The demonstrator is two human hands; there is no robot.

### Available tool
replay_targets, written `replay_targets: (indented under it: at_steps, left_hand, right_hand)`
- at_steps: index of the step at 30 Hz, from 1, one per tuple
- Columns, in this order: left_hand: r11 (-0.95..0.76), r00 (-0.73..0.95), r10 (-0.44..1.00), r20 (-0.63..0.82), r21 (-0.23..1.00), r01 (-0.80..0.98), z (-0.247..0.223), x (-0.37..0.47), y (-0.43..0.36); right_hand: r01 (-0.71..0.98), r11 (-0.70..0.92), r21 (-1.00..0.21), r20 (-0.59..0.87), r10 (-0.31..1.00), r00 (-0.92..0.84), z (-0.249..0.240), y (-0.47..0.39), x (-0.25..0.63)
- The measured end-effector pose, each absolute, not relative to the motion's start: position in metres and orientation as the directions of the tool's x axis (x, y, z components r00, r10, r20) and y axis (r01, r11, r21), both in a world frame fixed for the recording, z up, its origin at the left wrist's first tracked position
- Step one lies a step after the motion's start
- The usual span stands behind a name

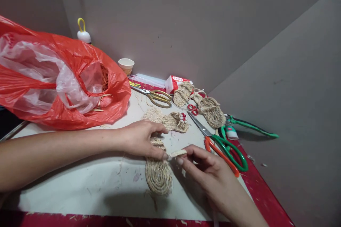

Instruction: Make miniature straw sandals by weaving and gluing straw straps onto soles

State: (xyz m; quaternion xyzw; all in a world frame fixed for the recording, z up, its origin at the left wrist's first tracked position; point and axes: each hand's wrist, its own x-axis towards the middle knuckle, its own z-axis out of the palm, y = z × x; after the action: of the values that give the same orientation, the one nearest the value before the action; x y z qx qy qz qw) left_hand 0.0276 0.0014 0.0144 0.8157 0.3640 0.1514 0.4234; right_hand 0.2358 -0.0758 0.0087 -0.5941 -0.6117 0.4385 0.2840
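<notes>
A small woven straw slipper [159, 177] lies on the white board in front of me, its coiled round end toward me. My left hand [145, 138] reaches across its upper part, gripping it between thumb and fingers; the hand hides some of it. My right hand [206, 170] pinches one end of a short pale braided strip [178, 153] just right of the slipper. The strip's other end meets my left thumb. Beyond my left hand lies another straw slipper [170, 120] with a cluster of red and white beads on its end.
A red plastic bag [114, 110] fills the left side. Green-and-orange-handled scissors [226, 149], gold-handled scissors [160, 97] and green-handled pliers [253, 126] lie around. Farther back are more straw slippers [211, 111], a red-white box [173, 83] and a paper cup [126, 65]. Grey walls enclose the table.
</notes>
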Motion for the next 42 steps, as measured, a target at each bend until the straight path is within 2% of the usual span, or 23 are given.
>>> replay_targets:
  at_steps: [6, 12, 21, 26, 36, 42]
  left_hand:
    - [-0.592, 0.763, 0.645, -0.023, 0.617, 0.519, 0.015, 0.03, -0.005]
    - [-0.591, 0.785, 0.619, -0.006, 0.655, 0.471, 0.009, 0.032, -0.004]
    - [-0.498, 0.752, 0.651, -0.099, 0.693, 0.522, 0.012, 0.033, -0.008]
    - [-0.491, 0.768, 0.632, -0.103, 0.714, 0.499, 0.014, 0.034, -0.011]
    - [-0.338, 0.738, 0.65, -0.182, 0.801, 0.495, 0.019, 0.036, -0.014]
    - [-0.073, 0.749, 0.586, -0.308, 0.901, 0.427, 0.022, 0.034, -0.006]
  right_hand:
    - [0.472, -0.084, -0.878, -0.201, 0.958, -0.203, 0.003, -0.071, 0.234]
    - [0.46, -0.083, -0.884, -0.196, 0.959, -0.203, 0.001, -0.068, 0.226]
    - [0.447, -0.071, -0.892, -0.185, 0.958, -0.218, -0.001, -0.071, 0.225]
    - [0.486, -0.056, -0.872, -0.18, 0.96, -0.214, -0.002, -0.07, 0.223]
    - [0.468, -0.029, -0.883, -0.16, 0.957, -0.242, -0.003, -0.07, 0.221]
    - [0.463, -0.021, -0.886, -0.158, 0.953, -0.258, -0.007, -0.074, 0.221]
